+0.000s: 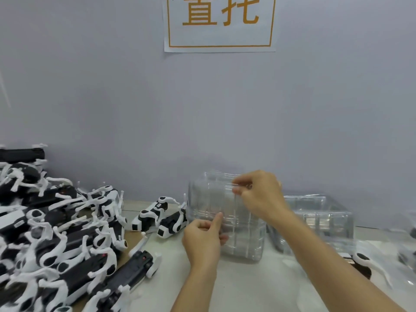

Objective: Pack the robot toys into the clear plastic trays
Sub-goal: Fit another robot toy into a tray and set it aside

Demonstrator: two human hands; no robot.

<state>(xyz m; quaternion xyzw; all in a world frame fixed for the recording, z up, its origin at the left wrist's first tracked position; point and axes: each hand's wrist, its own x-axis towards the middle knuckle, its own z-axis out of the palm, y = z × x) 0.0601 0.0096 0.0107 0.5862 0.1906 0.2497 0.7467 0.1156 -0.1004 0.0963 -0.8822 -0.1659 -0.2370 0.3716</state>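
Observation:
A clear plastic tray stands tilted up on the table's middle, held between both hands. My left hand pinches its lower left edge, thumb raised against the plastic. My right hand pinches its upper edge with curled fingers. A big heap of black-and-white robot toys covers the left of the table. Two more robot toys lie just left of the tray. Part of another robot toy shows behind my right forearm.
A stack of clear trays sits at the right behind my right arm. Clear plastic bags lie at the far right edge. A grey wall with a paper sign rises behind the white table.

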